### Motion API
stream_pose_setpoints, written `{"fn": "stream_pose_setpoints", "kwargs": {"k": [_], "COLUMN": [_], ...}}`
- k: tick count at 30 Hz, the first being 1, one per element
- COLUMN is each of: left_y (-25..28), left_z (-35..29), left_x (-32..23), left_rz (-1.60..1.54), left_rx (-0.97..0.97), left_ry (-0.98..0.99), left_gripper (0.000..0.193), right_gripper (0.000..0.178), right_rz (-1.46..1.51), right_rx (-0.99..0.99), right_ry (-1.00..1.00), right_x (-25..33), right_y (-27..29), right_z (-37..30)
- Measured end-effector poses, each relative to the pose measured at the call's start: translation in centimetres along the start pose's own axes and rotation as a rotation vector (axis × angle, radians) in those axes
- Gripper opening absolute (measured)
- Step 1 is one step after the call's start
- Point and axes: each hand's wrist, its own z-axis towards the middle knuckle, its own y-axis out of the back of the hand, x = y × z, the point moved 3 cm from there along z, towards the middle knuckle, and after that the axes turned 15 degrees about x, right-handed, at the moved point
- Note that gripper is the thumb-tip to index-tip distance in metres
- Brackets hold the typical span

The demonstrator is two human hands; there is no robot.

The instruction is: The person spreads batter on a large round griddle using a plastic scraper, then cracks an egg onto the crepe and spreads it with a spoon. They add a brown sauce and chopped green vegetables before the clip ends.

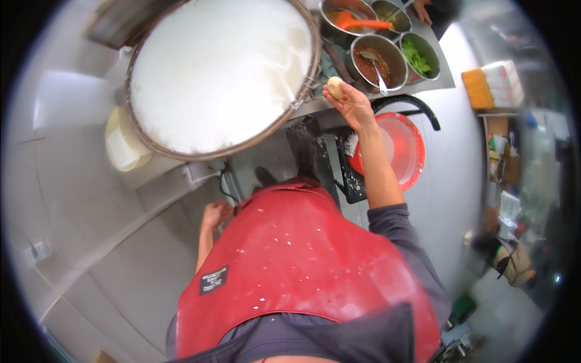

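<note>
A pale beige egg (pixel 334 88) is pinched in the fingers of my right hand (pixel 353 107), raised beside the rim of a large round vessel (pixel 221 72) with a white, cloudy surface. Just beyond that hand stands a metal pot (pixel 396 57) of reddish-brown sauce, and a spoon (pixel 379 75) leans in it. My left hand (pixel 216 215) hangs low at the left edge of my red apron (pixel 284 248), below the vessel. Its fingers are blurred and partly hidden, so their grip does not show.
More metal pots stand at the counter's back: one with an orange ladle (pixel 363 23), another with green leaves (pixel 416 59). Under the counter sits a red basin (pixel 402 148) by a black stool (pixel 351 175). Another person's hand (pixel 422 11) shows at the top. Shelves (pixel 499 139) line the right.
</note>
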Motion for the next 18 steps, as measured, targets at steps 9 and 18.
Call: {"fn": "stream_pose_setpoints", "kwargs": {"k": [9,18], "left_y": [-2.5,-2.1], "left_z": [-7.6,-2.9], "left_x": [-29.9,-38.0], "left_rz": [0.371,0.156], "left_rx": [0.090,0.131], "left_ry": [-0.790,-0.996], "left_gripper": [0.031,0.049], "right_gripper": [0.042,0.047], "right_rz": [-0.483,-1.286], "right_rx": [0.444,0.573], "right_ry": [-0.376,-0.490], "right_x": [-0.6,-5.3], "right_y": [-19.8,-27.6], "right_z": [7.9,16.4]}}
